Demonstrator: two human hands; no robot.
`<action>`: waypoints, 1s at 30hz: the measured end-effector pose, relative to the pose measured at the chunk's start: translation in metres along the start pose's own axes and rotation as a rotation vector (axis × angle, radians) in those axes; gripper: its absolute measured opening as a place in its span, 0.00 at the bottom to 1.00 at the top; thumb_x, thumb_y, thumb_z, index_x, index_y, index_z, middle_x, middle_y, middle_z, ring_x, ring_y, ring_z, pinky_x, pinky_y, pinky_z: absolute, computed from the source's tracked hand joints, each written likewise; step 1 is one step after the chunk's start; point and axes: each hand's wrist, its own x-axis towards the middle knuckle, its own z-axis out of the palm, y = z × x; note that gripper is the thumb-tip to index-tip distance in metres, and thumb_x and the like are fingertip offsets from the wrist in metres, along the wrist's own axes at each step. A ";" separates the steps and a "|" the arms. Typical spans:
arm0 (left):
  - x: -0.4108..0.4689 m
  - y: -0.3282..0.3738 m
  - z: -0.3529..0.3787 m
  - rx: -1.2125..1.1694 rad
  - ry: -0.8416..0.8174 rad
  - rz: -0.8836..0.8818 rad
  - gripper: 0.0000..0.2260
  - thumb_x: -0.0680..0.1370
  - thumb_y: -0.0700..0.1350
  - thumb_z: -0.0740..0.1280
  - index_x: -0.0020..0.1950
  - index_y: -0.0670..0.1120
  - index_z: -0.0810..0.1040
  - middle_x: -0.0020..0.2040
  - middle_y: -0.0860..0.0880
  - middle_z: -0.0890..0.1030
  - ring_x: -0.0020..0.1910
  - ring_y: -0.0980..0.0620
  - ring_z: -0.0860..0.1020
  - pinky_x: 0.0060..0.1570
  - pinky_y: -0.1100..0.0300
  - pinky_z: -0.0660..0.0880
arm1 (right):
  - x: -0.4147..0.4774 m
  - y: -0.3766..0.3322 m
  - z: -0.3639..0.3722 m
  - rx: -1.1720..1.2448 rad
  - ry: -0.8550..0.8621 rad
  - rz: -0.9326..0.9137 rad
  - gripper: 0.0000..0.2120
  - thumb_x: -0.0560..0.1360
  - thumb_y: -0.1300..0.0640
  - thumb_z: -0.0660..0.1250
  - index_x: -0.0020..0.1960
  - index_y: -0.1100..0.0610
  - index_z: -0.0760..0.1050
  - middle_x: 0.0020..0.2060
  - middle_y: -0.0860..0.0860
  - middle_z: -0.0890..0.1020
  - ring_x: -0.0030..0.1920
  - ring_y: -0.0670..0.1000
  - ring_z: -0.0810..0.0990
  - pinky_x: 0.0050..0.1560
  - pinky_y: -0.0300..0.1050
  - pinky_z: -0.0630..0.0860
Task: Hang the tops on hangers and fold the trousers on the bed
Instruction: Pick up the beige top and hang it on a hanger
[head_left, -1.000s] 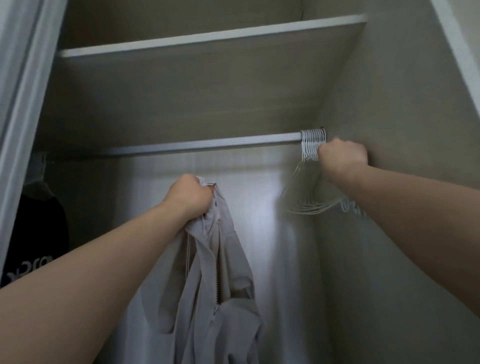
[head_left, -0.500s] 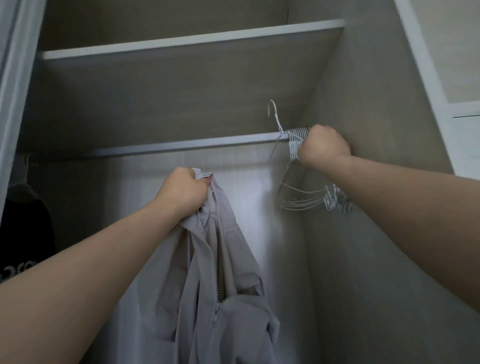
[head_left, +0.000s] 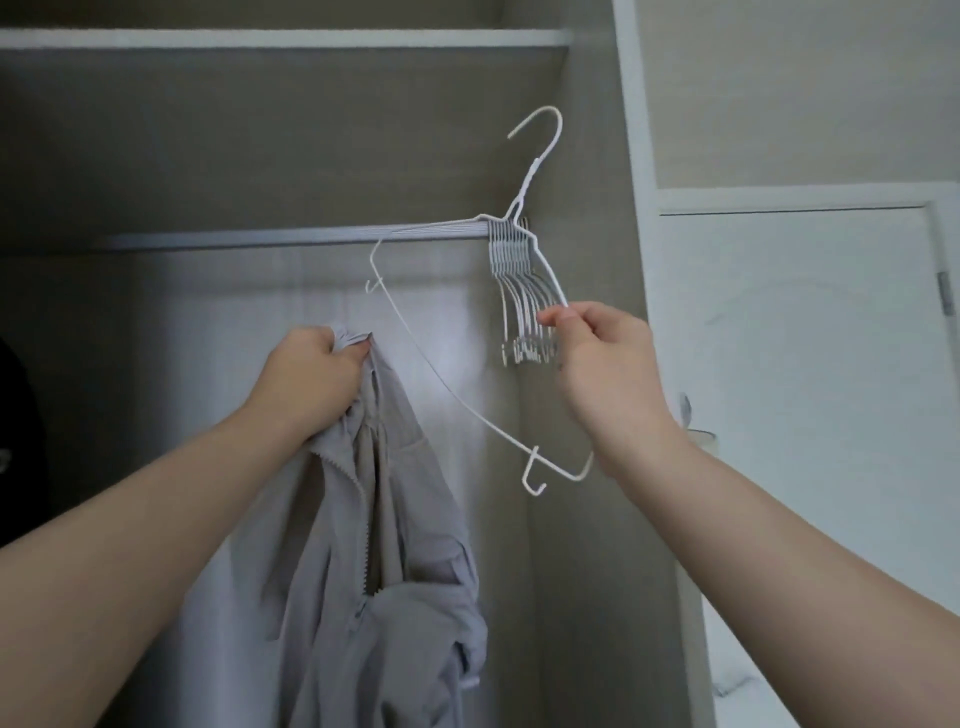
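**Hanger off the rail, top not yet on it**

Wardrobe (head_left: 587, 467) open; the rail (head_left: 260, 240) runs across it under a shelf (head_left: 280, 39).

Grey zip top (head_left: 374, 571): hangs bunched below the rail, towards its middle, zip partly undone. Not on any hanger.

Spare hangers (head_left: 511, 260): a tight white wire bunch at the rail's right end.

Single hanger (head_left: 533, 170): free, tilted, its hook above the rail and its bar slanting down below it, just right of the top.

Left hand (head_left: 311, 384): below the rail, fingers clamped on the top's collar.

Right hand (head_left: 602, 364): below the rail's right end, fingers (head_left: 553, 314) pinched on the hanger's shoulder wire.

Step, as I read it: hanger fetched, top about to go on. The next move likely calls for bringing the hanger to the collar, feeding one arm into a shoulder, then the other. The bunched cloth may need opening first.
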 end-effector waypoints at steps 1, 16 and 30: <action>-0.012 0.008 -0.004 0.008 -0.005 -0.010 0.22 0.82 0.51 0.65 0.35 0.38 0.71 0.33 0.39 0.78 0.33 0.46 0.74 0.33 0.60 0.66 | -0.015 -0.007 -0.014 0.039 -0.008 0.028 0.13 0.81 0.59 0.61 0.43 0.52 0.82 0.19 0.38 0.70 0.25 0.41 0.67 0.31 0.39 0.62; -0.243 0.126 -0.030 0.273 -0.174 -0.218 0.20 0.82 0.49 0.64 0.33 0.41 0.70 0.32 0.44 0.74 0.34 0.45 0.72 0.34 0.55 0.64 | -0.187 -0.050 -0.281 0.544 -0.145 0.425 0.17 0.82 0.62 0.59 0.40 0.52 0.81 0.23 0.47 0.61 0.21 0.47 0.57 0.23 0.33 0.56; -0.360 0.167 -0.013 0.232 -0.324 -0.370 0.20 0.82 0.50 0.65 0.32 0.43 0.73 0.34 0.45 0.76 0.36 0.48 0.74 0.35 0.57 0.66 | -0.221 -0.017 -0.402 0.178 -0.268 0.587 0.19 0.82 0.48 0.63 0.36 0.57 0.73 0.21 0.49 0.64 0.21 0.48 0.61 0.23 0.37 0.59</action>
